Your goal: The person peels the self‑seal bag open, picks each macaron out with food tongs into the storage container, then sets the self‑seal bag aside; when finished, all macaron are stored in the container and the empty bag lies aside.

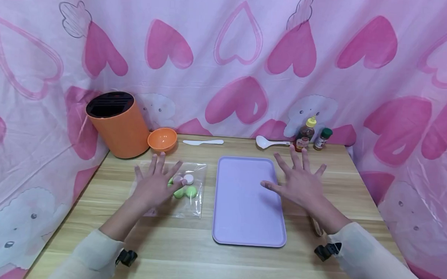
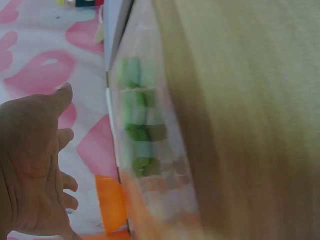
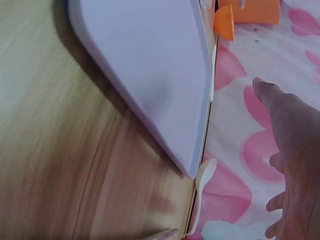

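Observation:
My left hand (image 1: 153, 189), fingers spread, hovers over a clear plastic bag (image 1: 195, 208) and hides part of it. Inside the bag lie several round green pieces (image 1: 191, 191) and white pieces (image 1: 188, 179); the left wrist view shows the green ones (image 2: 145, 132) blurred. Fingers also spread, my right hand (image 1: 303, 185) is held over the right edge of a lilac rectangular tray (image 1: 248, 203). Neither hand holds anything. A brown, narrow object (image 1: 317, 227) lies mostly hidden under the right wrist.
Back left stand an orange knife block (image 1: 120, 131) and an orange bowl (image 1: 162, 139). A white knife (image 1: 203, 142) and a white spoon (image 1: 270, 142) lie along the back edge. Behind the right hand stand a yellow-capped sauce bottle (image 1: 304, 136) and a green-capped jar (image 1: 322, 139). A heart-patterned curtain (image 1: 195, 88) surrounds the table.

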Demonstrator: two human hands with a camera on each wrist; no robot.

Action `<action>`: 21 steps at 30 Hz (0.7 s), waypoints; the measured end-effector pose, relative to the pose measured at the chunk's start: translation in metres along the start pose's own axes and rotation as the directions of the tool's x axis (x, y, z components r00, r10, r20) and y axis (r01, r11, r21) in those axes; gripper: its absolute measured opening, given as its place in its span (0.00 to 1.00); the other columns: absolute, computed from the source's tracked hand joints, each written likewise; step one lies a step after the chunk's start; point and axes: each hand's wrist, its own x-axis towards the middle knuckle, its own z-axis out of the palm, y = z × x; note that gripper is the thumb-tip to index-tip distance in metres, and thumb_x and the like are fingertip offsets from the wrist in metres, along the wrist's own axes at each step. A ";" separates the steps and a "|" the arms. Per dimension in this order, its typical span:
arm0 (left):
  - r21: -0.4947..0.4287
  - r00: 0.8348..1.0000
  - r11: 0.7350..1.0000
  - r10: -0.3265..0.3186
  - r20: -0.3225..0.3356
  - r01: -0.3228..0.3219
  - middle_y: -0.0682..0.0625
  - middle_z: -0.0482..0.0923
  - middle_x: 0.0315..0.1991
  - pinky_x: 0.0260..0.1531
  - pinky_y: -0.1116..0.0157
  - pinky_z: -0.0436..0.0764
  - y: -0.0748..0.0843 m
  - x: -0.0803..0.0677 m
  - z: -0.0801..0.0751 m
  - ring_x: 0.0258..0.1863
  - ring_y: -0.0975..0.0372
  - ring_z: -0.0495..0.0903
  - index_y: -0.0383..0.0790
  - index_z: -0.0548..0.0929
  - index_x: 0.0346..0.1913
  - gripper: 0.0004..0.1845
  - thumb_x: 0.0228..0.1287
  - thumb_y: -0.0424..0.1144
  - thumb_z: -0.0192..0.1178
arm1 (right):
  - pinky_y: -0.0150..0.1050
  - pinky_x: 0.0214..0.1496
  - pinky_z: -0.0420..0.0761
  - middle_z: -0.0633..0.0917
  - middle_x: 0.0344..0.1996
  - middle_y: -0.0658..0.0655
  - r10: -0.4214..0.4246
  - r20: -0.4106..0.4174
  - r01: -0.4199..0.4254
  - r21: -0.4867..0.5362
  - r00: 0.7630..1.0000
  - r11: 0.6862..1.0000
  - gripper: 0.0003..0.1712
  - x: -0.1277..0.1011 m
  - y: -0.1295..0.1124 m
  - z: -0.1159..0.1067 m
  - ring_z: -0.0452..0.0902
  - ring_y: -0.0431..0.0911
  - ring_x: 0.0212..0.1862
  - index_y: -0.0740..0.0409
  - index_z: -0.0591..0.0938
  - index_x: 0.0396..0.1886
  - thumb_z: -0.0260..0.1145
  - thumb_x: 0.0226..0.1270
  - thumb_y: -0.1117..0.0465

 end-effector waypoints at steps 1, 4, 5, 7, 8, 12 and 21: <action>-0.002 1.000 1.000 0.002 0.006 -0.002 0.32 0.34 0.92 0.73 0.13 0.30 0.000 0.000 0.003 0.90 0.31 0.32 0.65 0.55 0.90 0.41 0.83 0.72 0.46 | 0.94 0.69 0.21 0.39 0.93 0.64 -0.004 0.001 0.004 0.000 1.000 1.000 0.70 0.001 -0.002 0.000 0.26 0.74 0.90 0.32 0.54 0.92 0.51 0.57 0.04; 0.001 0.999 1.000 0.009 0.039 -0.009 0.31 0.36 0.92 0.73 0.12 0.34 0.000 0.001 0.011 0.90 0.30 0.35 0.65 0.55 0.91 0.41 0.83 0.73 0.47 | 0.93 0.69 0.20 0.39 0.93 0.63 -0.016 0.007 0.016 0.002 1.000 1.000 0.69 0.005 -0.010 0.000 0.28 0.74 0.91 0.31 0.54 0.92 0.52 0.57 0.04; -0.004 0.999 1.000 0.009 0.053 -0.008 0.31 0.37 0.92 0.73 0.12 0.34 0.001 0.002 0.013 0.90 0.30 0.35 0.65 0.55 0.91 0.42 0.82 0.73 0.48 | 0.93 0.70 0.20 0.39 0.93 0.62 -0.021 0.006 0.021 0.003 1.000 1.000 0.69 0.006 -0.012 0.001 0.28 0.73 0.91 0.31 0.55 0.92 0.52 0.57 0.04; -0.019 0.997 1.000 0.006 0.080 -0.005 0.30 0.37 0.91 0.73 0.12 0.34 0.001 0.002 0.018 0.90 0.29 0.36 0.66 0.54 0.91 0.43 0.81 0.74 0.49 | 0.93 0.70 0.21 0.40 0.93 0.62 -0.032 0.001 0.032 0.001 0.999 0.999 0.69 0.009 -0.016 0.002 0.27 0.71 0.91 0.30 0.55 0.92 0.53 0.57 0.04; -0.024 0.996 1.000 0.007 0.094 -0.004 0.30 0.38 0.91 0.72 0.12 0.34 0.002 0.003 0.020 0.90 0.29 0.36 0.66 0.54 0.91 0.43 0.81 0.74 0.49 | 0.93 0.71 0.22 0.41 0.93 0.62 -0.039 -0.004 0.039 0.001 0.999 0.999 0.69 0.010 -0.018 0.003 0.27 0.71 0.91 0.30 0.55 0.92 0.53 0.57 0.04; -0.044 0.991 0.999 0.003 0.137 0.003 0.30 0.37 0.91 0.72 0.12 0.33 0.003 0.004 0.026 0.89 0.28 0.35 0.68 0.53 0.90 0.43 0.80 0.76 0.47 | 0.94 0.72 0.27 0.43 0.93 0.60 -0.070 -0.020 0.070 -0.018 0.997 0.997 0.68 0.015 -0.028 0.006 0.30 0.69 0.92 0.29 0.56 0.92 0.54 0.57 0.05; -0.034 0.985 0.999 -0.010 0.173 0.016 0.31 0.37 0.92 0.73 0.13 0.33 0.003 0.005 0.035 0.90 0.29 0.34 0.68 0.53 0.90 0.43 0.81 0.76 0.45 | 0.95 0.73 0.31 0.47 0.93 0.58 -0.166 -0.016 0.167 0.026 0.986 0.986 0.60 0.032 -0.060 0.022 0.32 0.66 0.93 0.28 0.58 0.91 0.55 0.65 0.10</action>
